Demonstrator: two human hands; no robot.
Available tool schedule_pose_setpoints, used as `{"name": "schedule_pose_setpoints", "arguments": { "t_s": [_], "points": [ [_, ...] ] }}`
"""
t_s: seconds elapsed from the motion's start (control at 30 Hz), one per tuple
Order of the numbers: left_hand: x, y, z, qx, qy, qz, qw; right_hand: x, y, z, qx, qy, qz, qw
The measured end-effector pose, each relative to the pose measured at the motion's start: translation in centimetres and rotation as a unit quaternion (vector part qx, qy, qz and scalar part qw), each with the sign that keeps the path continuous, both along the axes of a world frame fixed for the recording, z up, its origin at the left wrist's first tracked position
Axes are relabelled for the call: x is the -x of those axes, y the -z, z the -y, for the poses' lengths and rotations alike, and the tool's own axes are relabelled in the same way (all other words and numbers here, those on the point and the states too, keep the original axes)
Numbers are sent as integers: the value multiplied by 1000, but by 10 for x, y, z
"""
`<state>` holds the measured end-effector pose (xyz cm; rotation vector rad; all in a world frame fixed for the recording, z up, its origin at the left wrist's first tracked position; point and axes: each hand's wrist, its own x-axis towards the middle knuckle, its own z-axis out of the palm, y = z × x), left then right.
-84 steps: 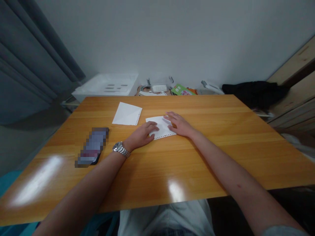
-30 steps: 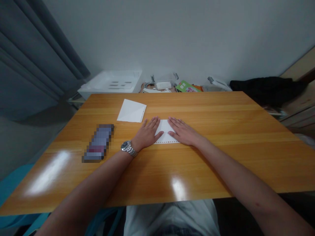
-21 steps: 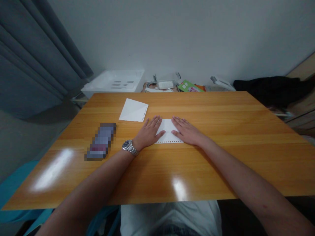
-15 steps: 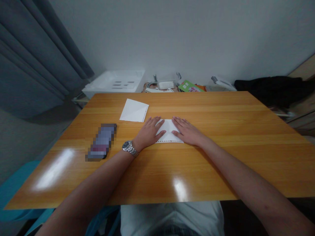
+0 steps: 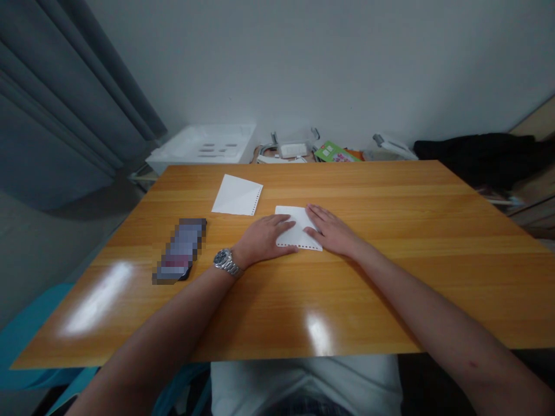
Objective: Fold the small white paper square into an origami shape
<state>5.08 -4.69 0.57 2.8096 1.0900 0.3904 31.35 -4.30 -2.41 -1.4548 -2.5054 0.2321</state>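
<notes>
A small white sheet of paper point(image 5: 299, 231) with a row of punched holes along its near edge lies on the wooden table between my hands. My left hand point(image 5: 264, 238), with a metal watch point(image 5: 228, 262) at the wrist, rests over the sheet's left side; its fingers are stretched out and the thumb lies by the holed edge. On the right side of the paper, my right hand point(image 5: 332, 231) lies flat with its fingers extended. Whether the sheet is folded I cannot tell.
Another white sheet with holes point(image 5: 237, 195) lies farther back on the left. A phone point(image 5: 181, 251), blurred out, is left of my left wrist. Behind the table point(image 5: 390, 202) stand a white plastic tray point(image 5: 203, 141) and a green booklet point(image 5: 333, 152).
My left hand has turned and shifted slightly nearer, its thumb moving down to the holed edge. The paper has tilted a little. My right hand stays nearly in place.
</notes>
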Motion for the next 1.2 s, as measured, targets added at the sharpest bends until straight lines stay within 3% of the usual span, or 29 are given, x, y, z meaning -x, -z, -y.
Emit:
{"name": "schedule_pose_setpoints", "arguments": {
  "t_s": [0.37,0.6,0.8,1.2],
  "points": [
    [10,6,-11,14,45,8,999,-11,-10,-3,-30,-69,-51,996],
    [6,-2,-10,-35,-22,11,999,-14,-14,-3,-31,-80,-50,995],
    [6,1,-9,-36,-57,-11,998,-14,-17,1,-21,-86,-52,995],
    [16,7,-14,-3,-3,-36,999,-18,-15,2,-20,-117,-80,990]
  ]
}}
